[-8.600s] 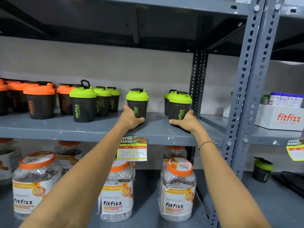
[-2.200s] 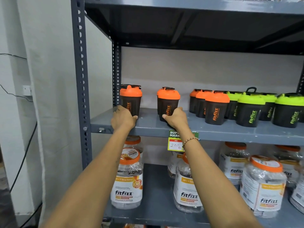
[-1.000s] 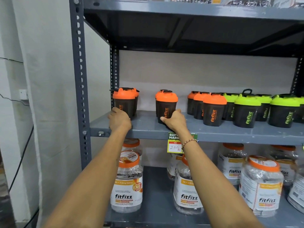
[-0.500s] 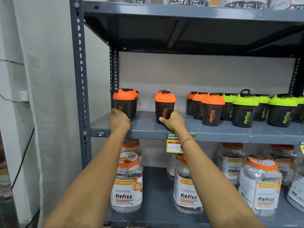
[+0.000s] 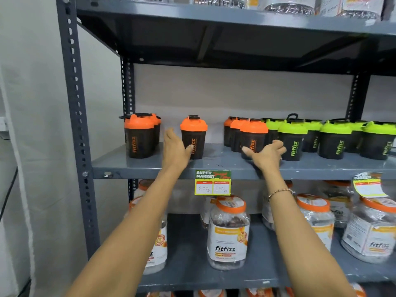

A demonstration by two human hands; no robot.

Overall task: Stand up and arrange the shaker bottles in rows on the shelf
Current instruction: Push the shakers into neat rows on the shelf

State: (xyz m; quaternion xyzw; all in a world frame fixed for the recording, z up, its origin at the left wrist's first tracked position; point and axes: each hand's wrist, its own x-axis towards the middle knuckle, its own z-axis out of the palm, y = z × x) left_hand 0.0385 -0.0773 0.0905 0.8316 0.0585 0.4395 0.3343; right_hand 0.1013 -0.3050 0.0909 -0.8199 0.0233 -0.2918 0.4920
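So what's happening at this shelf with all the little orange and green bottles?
A person is tidying shaker bottles into rows on a grey metal shelf. Both hands are open and gripping nothing. The left hand is beside a lone orange-lidded shaker that stands apart from the rest. The right hand reaches toward the front bottle of the orange row, next to the green-lidded shakers. All bottles stand upright. Jars fill the shelf below.
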